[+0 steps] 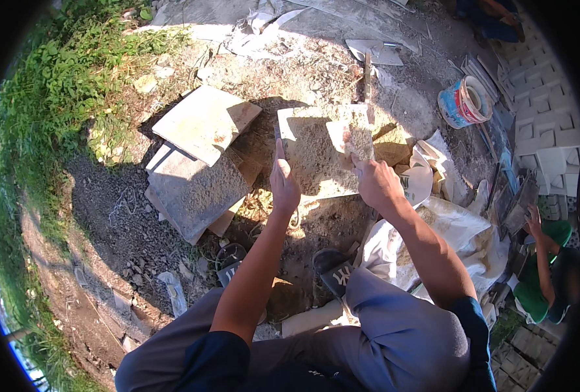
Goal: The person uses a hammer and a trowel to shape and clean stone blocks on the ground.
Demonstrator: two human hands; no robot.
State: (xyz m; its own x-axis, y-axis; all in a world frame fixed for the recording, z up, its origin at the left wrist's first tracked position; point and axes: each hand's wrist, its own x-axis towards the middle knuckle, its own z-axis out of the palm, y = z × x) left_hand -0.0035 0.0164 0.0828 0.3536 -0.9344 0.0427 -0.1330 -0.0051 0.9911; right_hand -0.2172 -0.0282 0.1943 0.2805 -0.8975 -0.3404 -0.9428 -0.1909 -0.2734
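A square, rough-faced slab [313, 153] coated with grey-brown grit is tilted up in front of me, part in sun and part in shade. My left hand [285, 186] grips its left edge, fingers along the side. Over the slab's lower right part, my right hand [378, 185] is closed, its fingers pointing to the surface. A pale, bright patch lies just beyond those fingers; whether it is a tool blade or sunlight I cannot tell. What the right hand holds is hidden. Left of the slab, several similar slabs [198, 186] lie in an uneven stack.
A blue-and-red bucket [460, 104] stands at the right. White sacking [443, 238] lies beside my right leg, near broken pieces [392, 145]. A trowel [376, 52] rests farther off. A person in green [543, 264] works at the right; another person [489, 16] is at the upper right.
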